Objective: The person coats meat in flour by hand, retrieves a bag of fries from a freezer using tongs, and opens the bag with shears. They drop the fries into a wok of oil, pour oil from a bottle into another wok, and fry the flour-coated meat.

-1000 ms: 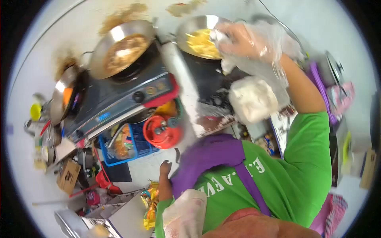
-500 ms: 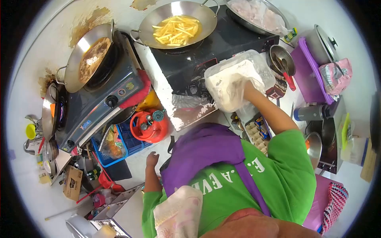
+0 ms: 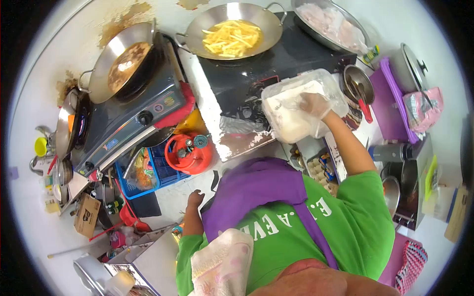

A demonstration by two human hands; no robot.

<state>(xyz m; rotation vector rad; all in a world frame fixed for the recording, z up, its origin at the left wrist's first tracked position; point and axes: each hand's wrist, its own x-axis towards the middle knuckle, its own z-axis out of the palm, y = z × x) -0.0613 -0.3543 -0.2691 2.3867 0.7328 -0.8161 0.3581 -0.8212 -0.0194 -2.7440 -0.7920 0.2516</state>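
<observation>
My right hand point(image 3: 316, 104) is down inside a clear plastic tub point(image 3: 332, 79) of white flour point(image 3: 286, 114). What looks like thin clear plastic covers this hand. Its fingers are blurred and partly hidden, so I cannot see if they grip anything. The tub sits at the front right of the black stove point(image 3: 237, 81). My left hand point(image 3: 196, 198) hangs low beside the purple apron point(image 3: 256, 187), fingers loosely bent and nothing in them. Behind the tub, cut potato fries point(image 3: 232, 38) lie in oil in a wok point(image 3: 197, 27).
A second wok point(image 3: 101, 74) with brown oil stands on the left stove point(image 3: 133, 111). Below is a red gas cylinder point(image 3: 190, 158) beside a blue basket point(image 3: 163, 172). A bowl of pale meat point(image 3: 328, 24) stands back right, near a small pan with a red-handled utensil point(image 3: 364, 111).
My right hand has shifted slightly within the flour tub. The camera view has turned a little, so the surroundings appear shifted. My left hand still hangs at my side.
</observation>
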